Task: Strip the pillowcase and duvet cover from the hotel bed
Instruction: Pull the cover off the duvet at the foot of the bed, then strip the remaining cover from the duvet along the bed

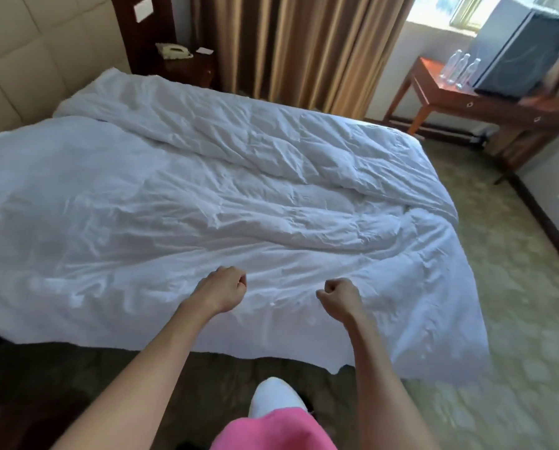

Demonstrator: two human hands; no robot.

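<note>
My white shoe (273, 397) stands on the carpet (515, 319) just short of the bed (369, 345), below a bit of pink clothing (271, 430). Both my bare arms reach out over the near edge of the bed. My left hand (221, 292) and right hand (338, 298) hover side by side, a little apart, each with its fingers (239, 280) curled into a fist; I cannot tell whether they pinch any cloth or hold nothing. Under them the white duvet cover (206, 196) lies spread and wrinkled across the whole bed, its near corner hanging down toward the carpet. At the far side of the bed it is bunched in a long ridge. Beyond the bed's head end stand a padded headboard (35, 66) and a dark nightstand with a telephone (174, 51). Behind the bed hang brown curtains (297, 43); to the bed's far right a wooden surface (440, 89) carries three water bottles (463, 69) and a television (518, 53).
</note>
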